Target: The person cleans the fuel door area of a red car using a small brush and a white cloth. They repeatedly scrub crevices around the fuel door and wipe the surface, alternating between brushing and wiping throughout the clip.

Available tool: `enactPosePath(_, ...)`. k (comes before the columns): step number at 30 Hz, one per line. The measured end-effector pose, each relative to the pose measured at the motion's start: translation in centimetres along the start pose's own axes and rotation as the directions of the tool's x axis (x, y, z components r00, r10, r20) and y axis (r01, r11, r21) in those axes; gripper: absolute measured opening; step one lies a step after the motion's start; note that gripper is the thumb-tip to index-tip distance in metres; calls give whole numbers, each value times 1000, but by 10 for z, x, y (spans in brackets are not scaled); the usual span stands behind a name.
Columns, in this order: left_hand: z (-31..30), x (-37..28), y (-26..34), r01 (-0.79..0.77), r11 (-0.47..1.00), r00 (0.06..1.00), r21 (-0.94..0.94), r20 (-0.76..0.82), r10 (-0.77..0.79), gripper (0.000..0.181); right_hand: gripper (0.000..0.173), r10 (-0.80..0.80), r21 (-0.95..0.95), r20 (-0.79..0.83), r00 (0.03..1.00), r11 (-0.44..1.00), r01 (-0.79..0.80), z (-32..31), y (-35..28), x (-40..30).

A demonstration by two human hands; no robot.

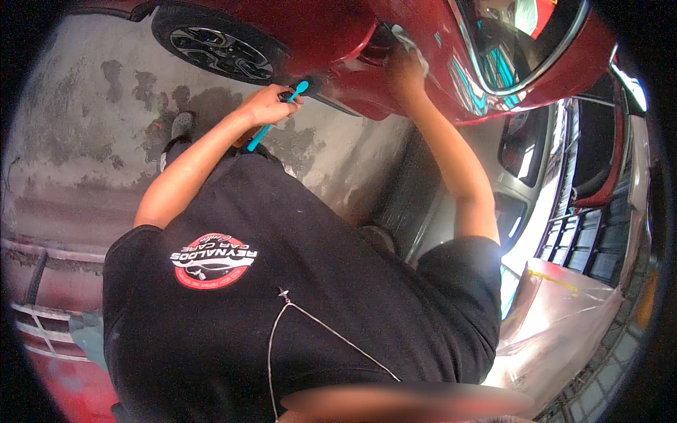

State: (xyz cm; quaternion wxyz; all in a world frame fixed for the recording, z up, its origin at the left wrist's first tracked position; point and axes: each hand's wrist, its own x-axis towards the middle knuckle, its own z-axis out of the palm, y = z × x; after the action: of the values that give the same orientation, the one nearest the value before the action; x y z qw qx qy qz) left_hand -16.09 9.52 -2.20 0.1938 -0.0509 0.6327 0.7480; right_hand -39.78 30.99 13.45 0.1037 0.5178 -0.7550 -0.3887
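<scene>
My left hand (272, 106) is closed around a slim teal plastic tool (259, 138) with a rounded end. A small dark object, whose kind I cannot tell, shows at the same fingers. Farther right, my right hand (406, 71) holds a white cloth (415, 47) against the red car's body panel (328, 31). Beside that hand is a dark recess (374, 46) in the panel. The fingertips and part of the cloth are hidden there.
The car's wheel (222, 50) stands at upper left, above a stained concrete floor (111, 127). A light-coloured vehicle (489, 153) is to the right, with plastic sheeting (560, 312) below it. Another red painted part (79, 386) lies at lower left.
</scene>
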Motion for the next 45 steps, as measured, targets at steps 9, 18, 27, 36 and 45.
enactPosePath(9,-9,-3,6,23,1000,999,-8,47,-23,27,19,333,76,157,930,935,-348,46,7,10)
enactPosePath(18,-16,-28,-6,8,998,1000,-66,19,-7,28,22,-44,-184,229,972,979,88,-38,6,-9)
enactPosePath(27,-27,-20,-2,-27,997,1000,-75,-17,26,27,28,86,-365,193,977,931,-10,46,-21,-25)
enactPosePath(36,-35,-11,-13,0,996,1000,-86,8,1,29,40,79,-363,271,959,932,26,-55,0,-36)
enactPosePath(45,-25,0,-25,32,994,999,-106,45,-27,26,43,37,-273,144,989,962,4,-37,-14,-50)
